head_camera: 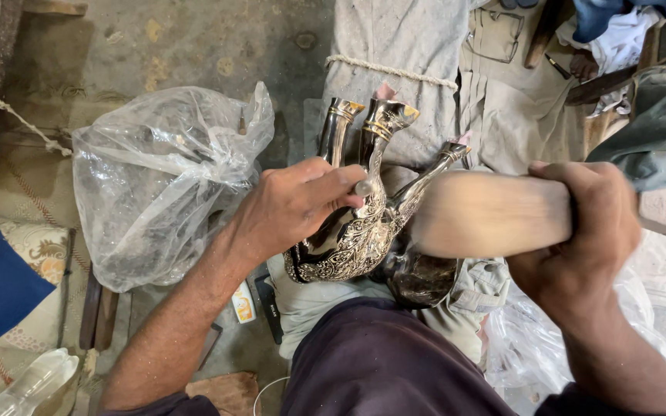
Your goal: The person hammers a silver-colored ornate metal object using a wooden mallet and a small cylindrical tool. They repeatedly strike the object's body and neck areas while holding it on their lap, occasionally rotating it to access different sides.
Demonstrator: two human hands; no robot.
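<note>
Left hand (298,204) grips punch (363,187) | right hand (580,231) grips blurred mallet (491,214) | engraved metal animal figure (356,235), legs up

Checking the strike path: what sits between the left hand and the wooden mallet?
Head view: the ornate metal figure, its legs pointing up. The left hand grips it; the right hand holds the blurred mallet against it.

Dusty concrete floor (194,46), crumpled clear plastic bag (156,185), patterned blue cushion (1,285)

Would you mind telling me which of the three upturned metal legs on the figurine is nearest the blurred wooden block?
The rightmost leg, slanting toward the wooden block in the right hand. The other two legs stand farther left, above the left hand.
</note>
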